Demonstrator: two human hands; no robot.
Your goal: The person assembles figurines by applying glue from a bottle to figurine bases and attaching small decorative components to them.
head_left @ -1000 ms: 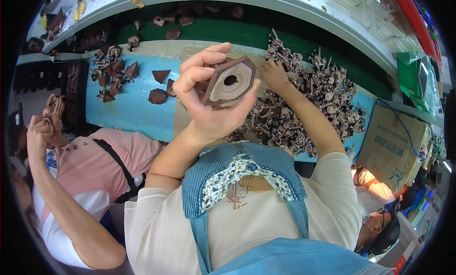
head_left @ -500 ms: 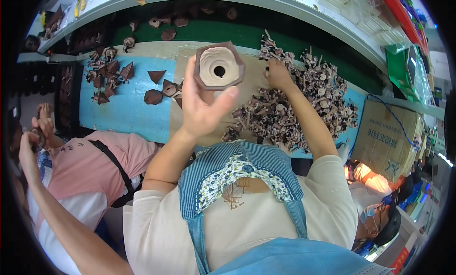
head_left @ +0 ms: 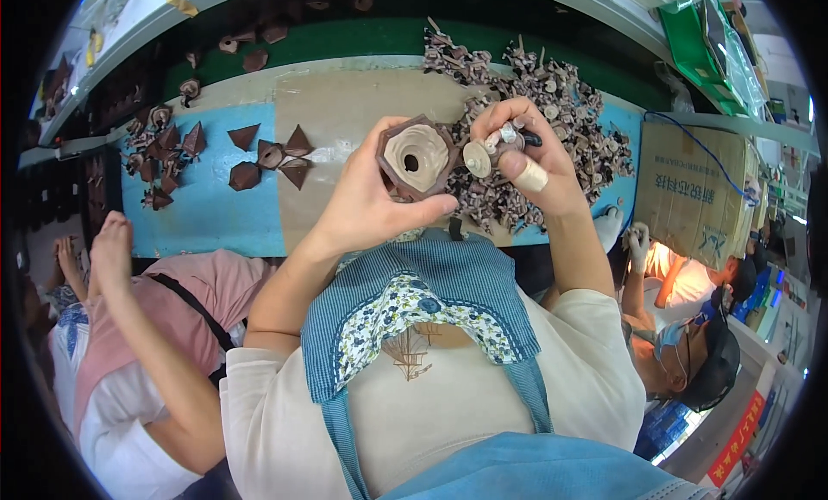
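Centre-top of frame: left hand (head_left: 366, 198) cups a brown hexagonal housing (head_left: 417, 157), fingers curled round its back, thumb along the lower edge, open face w/ centre hole tilted up, prob. so the hole stays in sight. Right hand (head_left: 522, 159), just right of it, pinches a small disc-headed part (head_left: 479, 156) btw thumb & fingertips, held beside the hole. A pile of like parts (head_left: 552, 103) lies behind on the bench (head_left: 345, 112), within reach.

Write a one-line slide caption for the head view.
Left hand holds a brown hexagonal shell; right hand brings a small pale round-ended part beside it.
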